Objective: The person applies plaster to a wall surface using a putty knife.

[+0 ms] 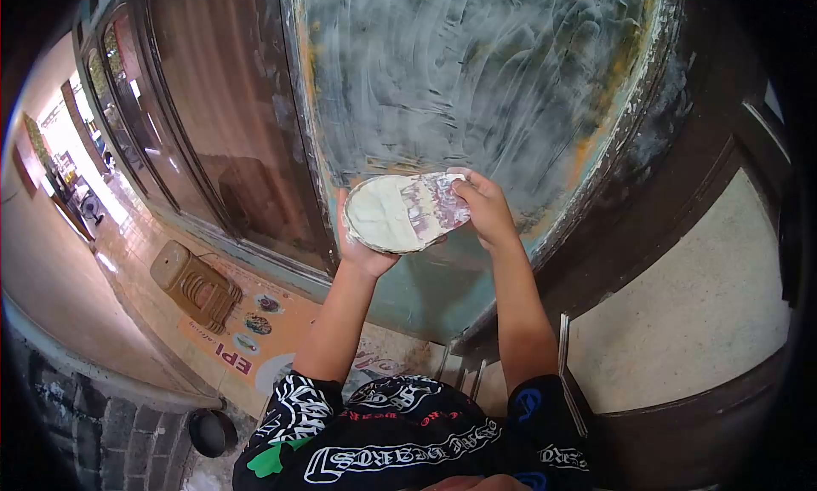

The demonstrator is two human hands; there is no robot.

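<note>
My left hand (pixel 368 258) is wrapped round the side and underside of a shallow round tub (pixel 376 217) of off-white paste, holding it up in front of me. Between the thumb and fingers of my right hand (pixel 488 208) is a flat putty spreader (pixel 441 203), its pinkish surface smeared with white. The spreader's far edge lies over the paste on the tub's right side. Behind both hands stands a door panel (pixel 459 74) covered in whitish streaks, with worn, chipped paint along its edges. The fingers under the tub are mostly hidden.
A brown plastic stool (pixel 194 285) lies at the left on an orange printed banner (pixel 274 321) spread over the floor. Dark window frames (pixel 230 117) line the left wall. Below left is a round black container (pixel 213 431); at right, a dark-framed pale panel (pixel 689 270).
</note>
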